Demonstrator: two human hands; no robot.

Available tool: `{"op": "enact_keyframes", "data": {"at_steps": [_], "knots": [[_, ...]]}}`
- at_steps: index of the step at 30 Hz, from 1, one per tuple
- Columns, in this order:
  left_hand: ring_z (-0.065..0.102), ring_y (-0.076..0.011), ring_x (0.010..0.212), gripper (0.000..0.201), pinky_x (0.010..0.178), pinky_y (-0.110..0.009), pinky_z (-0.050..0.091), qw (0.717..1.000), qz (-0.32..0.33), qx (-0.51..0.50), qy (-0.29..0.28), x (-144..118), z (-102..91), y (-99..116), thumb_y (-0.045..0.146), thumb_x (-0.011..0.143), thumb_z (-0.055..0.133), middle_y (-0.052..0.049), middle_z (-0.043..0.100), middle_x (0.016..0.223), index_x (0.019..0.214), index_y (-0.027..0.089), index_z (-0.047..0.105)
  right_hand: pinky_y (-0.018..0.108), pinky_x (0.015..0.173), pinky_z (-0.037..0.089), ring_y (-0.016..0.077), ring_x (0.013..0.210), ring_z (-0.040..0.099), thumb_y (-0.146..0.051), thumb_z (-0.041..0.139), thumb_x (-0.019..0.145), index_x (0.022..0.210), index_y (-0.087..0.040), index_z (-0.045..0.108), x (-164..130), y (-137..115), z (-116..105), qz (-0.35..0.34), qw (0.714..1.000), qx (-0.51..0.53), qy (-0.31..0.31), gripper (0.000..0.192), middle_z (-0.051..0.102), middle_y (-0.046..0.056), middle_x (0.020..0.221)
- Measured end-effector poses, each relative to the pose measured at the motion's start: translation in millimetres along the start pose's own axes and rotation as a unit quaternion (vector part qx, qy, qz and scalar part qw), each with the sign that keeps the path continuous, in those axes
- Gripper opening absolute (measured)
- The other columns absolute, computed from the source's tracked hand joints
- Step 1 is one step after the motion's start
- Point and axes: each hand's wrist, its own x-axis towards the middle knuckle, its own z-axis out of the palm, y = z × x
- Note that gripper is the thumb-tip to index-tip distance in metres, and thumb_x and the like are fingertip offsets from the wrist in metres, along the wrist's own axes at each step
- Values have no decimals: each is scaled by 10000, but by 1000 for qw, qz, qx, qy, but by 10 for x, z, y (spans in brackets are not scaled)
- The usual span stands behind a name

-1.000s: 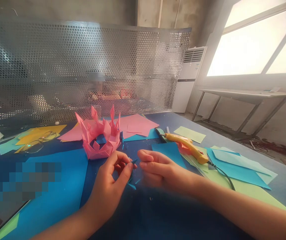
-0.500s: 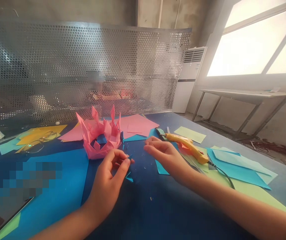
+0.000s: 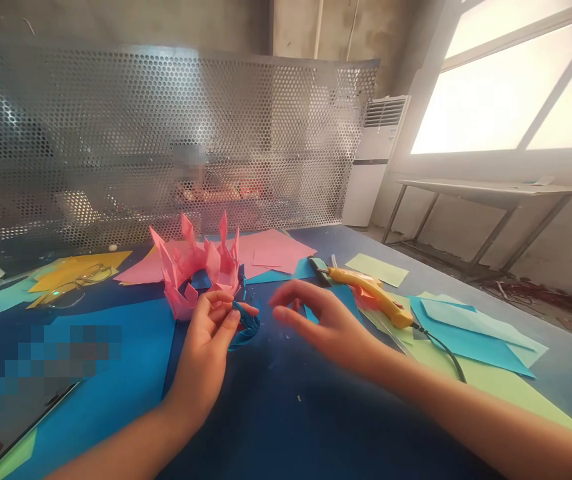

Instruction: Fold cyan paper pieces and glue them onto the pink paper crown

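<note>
On the blue tabletop [image 3: 316, 427], beside the spiky pink folded-paper crown [image 3: 199, 270], left hand [image 3: 206, 347] fingers pinch a small curled blue paper piece [image 3: 245, 325], right hand [image 3: 323, 327] fingers spread, empty; loose pinch risks uncurling.

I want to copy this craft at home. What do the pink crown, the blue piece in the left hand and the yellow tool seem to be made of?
The pink crown looks like matte coloured paper: sharp creases, thin pointed tips. The blue piece pinched in the left hand seems the same kind of paper, curved; it is partly blurred. The yellow tool, probably a glue gun, looks like smooth moulded plastic with a dark cord.
</note>
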Motion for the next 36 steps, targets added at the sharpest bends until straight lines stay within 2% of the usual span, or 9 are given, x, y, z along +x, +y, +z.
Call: {"op": "enact_keyframes", "data": {"at_steps": [3, 8, 12, 14, 16, 19, 24, 29, 36], "knots": [[597, -124, 913, 151, 816, -245, 416, 1000, -17, -2, 2, 9, 6, 14, 314, 841, 566, 29, 688, 847, 929, 249, 461, 261, 595, 362, 116, 640, 423, -331, 476, 887, 622, -199, 436, 13, 4, 2, 0, 999, -10, 37, 299, 444, -24, 675], [614, -127, 829, 112, 740, -245, 425, 998, -56, -18, 0, 18, 33, 65, 277, 838, 551, 20, 704, 832, 900, 241, 465, 232, 446, 181, 87, 520, 161, -102, 487, 732, 612, -231, 147, 5, 59, -3, 5, 987, -18, 160, 383, 161, -84, 567], [607, -120, 861, 119, 748, -233, 418, 998, -35, -37, -28, 16, 19, 48, 266, 846, 553, 18, 714, 844, 926, 238, 468, 193, 426, 218, 73, 481, 204, -31, 451, 683, 688, -231, 320, -14, 95, -4, 34, 992, -1, 118, 239, 210, -99, 565], [598, -119, 889, 133, 766, -233, 415, 998, -30, -44, -43, 14, 8, 28, 275, 854, 554, 15, 714, 867, 954, 239, 475, 186, 473, 335, 71, 501, 334, -14, 453, 669, 982, -237, 436, -39, 112, 13, 31, 997, -8, 69, 385, 366, -82, 652], [592, -122, 908, 141, 778, -239, 412, 997, -29, -48, -51, 14, 0, 13, 272, 857, 554, 13, 712, 890, 975, 241, 482, 251, 681, 475, 111, 760, 548, -7, 485, 645, 1313, -277, 308, -69, 131, 37, 7, 999, -38, 7, 743, 528, 12, 984], [589, -130, 910, 129, 791, -250, 405, 997, -18, -49, -49, 22, -2, 5, 250, 857, 541, 11, 707, 895, 976, 237, 493, 407, 1026, 375, 240, 1291, 393, -27, 545, 647, 1452, -305, 168, -97, 141, 72, -12, 995, -75, -67, 932, 349, 81, 1434], [566, -117, 850, 113, 787, -241, 396, 998, -26, -40, -31, 28, 5, 15, 228, 848, 531, 21, 700, 872, 956, 233, 501, 406, 909, 506, 198, 991, 651, -157, 518, 806, 1359, -238, 365, -50, 77, 98, 54, 998, -22, -23, 579, 528, 99, 1302], [577, -119, 860, 113, 793, -237, 400, 999, -29, -39, -25, 17, 1, 11, 243, 838, 545, 23, 702, 844, 943, 230, 503, 265, 672, 575, 161, 878, 688, -60, 565, 736, 1084, -249, 582, -5, 52, 78, 78, 995, 7, 55, 396, 573, 56, 1234], [597, -124, 875, 114, 799, -250, 409, 999, -30, -19, -37, 10, -2, 8, 237, 854, 528, 22, 696, 878, 962, 233, 491, 336, 721, 569, 184, 735, 703, -297, 615, 817, 1074, -170, 633, -15, 39, 85, 118, 990, 74, 6, 288, 710, 39, 816]]}}
